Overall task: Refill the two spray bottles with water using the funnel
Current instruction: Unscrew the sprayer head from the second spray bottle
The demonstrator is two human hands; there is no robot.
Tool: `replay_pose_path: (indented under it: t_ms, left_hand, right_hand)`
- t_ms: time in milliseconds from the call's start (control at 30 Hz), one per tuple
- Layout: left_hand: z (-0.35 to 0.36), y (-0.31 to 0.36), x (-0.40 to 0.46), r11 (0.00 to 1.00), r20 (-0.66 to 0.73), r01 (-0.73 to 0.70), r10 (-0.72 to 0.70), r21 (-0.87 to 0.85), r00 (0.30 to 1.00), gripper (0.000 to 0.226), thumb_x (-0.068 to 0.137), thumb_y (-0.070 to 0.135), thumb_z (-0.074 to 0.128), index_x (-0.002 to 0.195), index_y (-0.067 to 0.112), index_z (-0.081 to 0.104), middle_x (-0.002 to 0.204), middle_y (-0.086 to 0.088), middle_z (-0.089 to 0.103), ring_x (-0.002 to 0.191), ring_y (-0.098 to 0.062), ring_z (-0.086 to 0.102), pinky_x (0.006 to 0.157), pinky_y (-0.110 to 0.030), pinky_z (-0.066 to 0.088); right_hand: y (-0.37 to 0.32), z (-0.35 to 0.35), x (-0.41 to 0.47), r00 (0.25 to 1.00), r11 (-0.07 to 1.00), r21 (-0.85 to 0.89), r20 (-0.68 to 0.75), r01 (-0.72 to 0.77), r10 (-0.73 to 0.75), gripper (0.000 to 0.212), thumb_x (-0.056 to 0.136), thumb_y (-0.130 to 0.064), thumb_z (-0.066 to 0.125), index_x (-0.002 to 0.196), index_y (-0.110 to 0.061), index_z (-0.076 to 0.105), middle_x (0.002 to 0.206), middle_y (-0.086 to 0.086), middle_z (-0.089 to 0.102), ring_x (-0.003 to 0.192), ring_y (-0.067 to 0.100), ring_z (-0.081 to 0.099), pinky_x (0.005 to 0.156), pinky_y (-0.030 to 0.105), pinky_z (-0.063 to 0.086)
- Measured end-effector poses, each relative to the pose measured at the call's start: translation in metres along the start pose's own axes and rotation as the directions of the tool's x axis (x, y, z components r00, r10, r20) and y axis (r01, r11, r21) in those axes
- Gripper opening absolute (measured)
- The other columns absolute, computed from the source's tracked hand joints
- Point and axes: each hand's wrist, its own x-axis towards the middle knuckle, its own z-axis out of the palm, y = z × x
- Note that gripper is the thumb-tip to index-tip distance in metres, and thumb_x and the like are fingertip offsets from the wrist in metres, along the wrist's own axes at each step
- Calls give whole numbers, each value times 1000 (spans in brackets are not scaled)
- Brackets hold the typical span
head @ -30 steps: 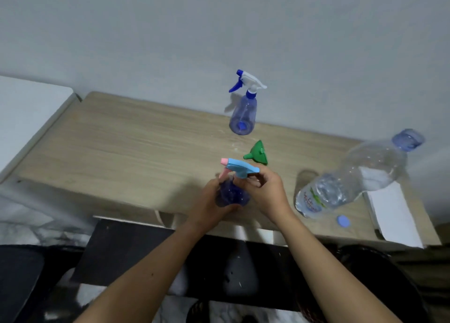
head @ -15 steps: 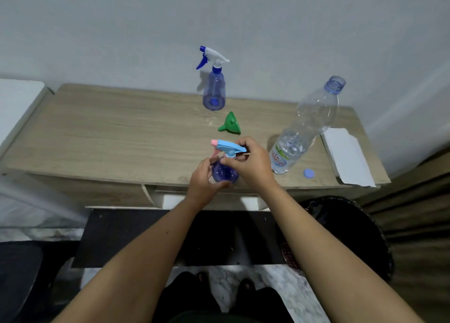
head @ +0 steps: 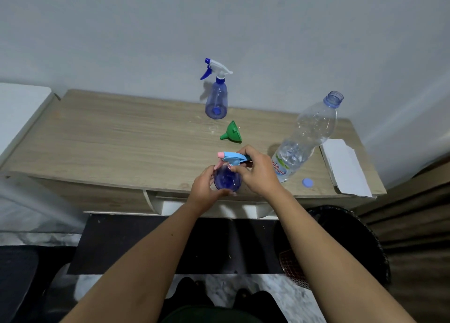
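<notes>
Since a moment ago the grip on the near spray bottle has held while the view has steadied, so the pale blue trigger head is likely being unscrewed or tightened; which one I cannot tell. The left hand curls round the bottle's blue body at the front edge of the surface, steadying it from the side. The right hand arches over from the other side, fingers pinching the trigger head at the neck, wrist raised. Just beyond the right hand the green funnel lies on its side, untouched. To that hand's outer side stands the uncapped water bottle, its cap beside it. Farthest off stands the second spray bottle, head still on.
</notes>
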Motion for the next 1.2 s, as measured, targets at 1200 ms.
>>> replay_pose_path:
  t_ms: [1200]
  left_hand:
    - [-2,-12,5,998,19,41,-40,-39,999,108,52,49,100,144,18,53,140,1,66,129,-10,65,113,-42,52]
  right_hand:
    - [11,26,-11,987,950,299,-107,-87,124,30,90,-8,81,113,-13,63,108,0,74,89,-2,74,81,18,57]
